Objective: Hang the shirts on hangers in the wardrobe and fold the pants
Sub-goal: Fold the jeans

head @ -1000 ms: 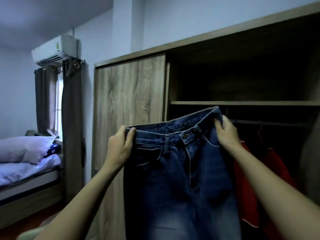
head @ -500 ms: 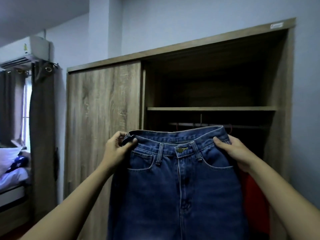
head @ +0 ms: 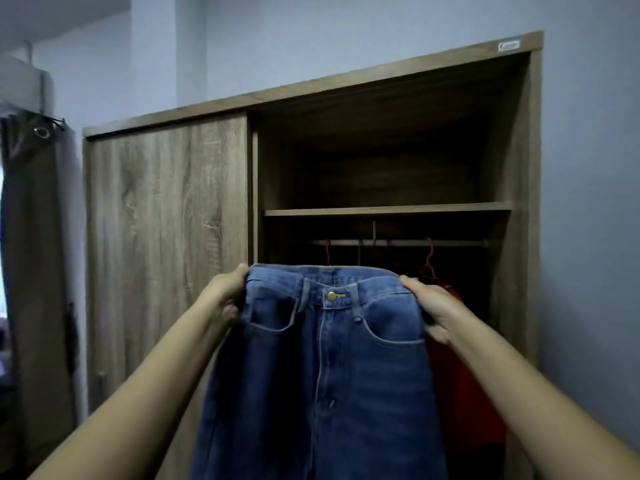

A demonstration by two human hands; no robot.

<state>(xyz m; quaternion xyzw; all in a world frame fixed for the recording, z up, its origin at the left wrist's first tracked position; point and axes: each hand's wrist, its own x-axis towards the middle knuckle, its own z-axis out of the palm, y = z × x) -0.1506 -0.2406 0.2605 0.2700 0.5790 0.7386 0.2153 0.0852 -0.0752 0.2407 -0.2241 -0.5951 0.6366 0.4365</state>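
Your left hand (head: 225,296) and right hand (head: 433,311) each pinch a side of the blue jeans (head: 322,375) waistband, held up before the open wardrobe (head: 166,237).

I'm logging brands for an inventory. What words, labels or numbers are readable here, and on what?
Nothing is legible.
The sticker on the wardrobe top edge: too blurred to read.
The button on the jeans: any stamping too small to read.

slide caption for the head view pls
Left hand and right hand hold blue jeans by the waistband before an open wardrobe where a red garment hangs.
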